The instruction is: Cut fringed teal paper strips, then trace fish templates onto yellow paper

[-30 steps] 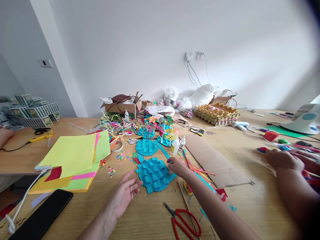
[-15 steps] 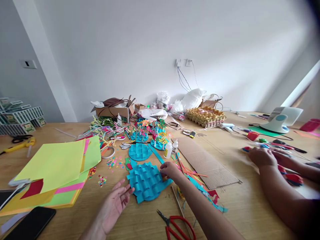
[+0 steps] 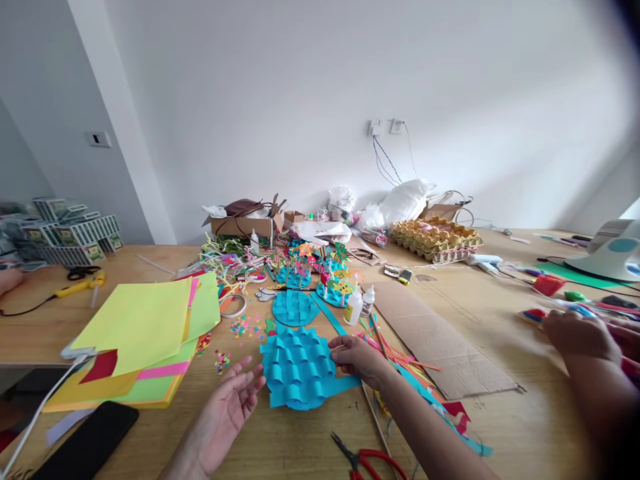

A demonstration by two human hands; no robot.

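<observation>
A blue woven paper piece (image 3: 299, 370), its strips curled up in rows, lies in front of me. Its right edge is pinched between the thumb and fingers of my right hand (image 3: 356, 360). My left hand (image 3: 234, 393) is open at the left side, palm turned up and fingertips close to the paper's edge; whether they touch it I cannot tell. A loose blue strip end (image 3: 343, 385) sticks out at the lower right, below my right hand. Just behind lies a flatter blue woven round (image 3: 295, 308).
Two glue bottles (image 3: 353, 308) stand behind my right hand, beside a cardboard sheet (image 3: 440, 340). Red-handled pliers (image 3: 367, 460) lie near the front edge. Coloured paper sheets (image 3: 135, 320) and a phone (image 3: 90, 440) are at left. Another person's hands (image 3: 580, 337) work at right.
The view has turned left, so things sit farther right in it. My right hand still grips the blue woven paper, which now looks slightly tilted. My left hand stays open beside it.
</observation>
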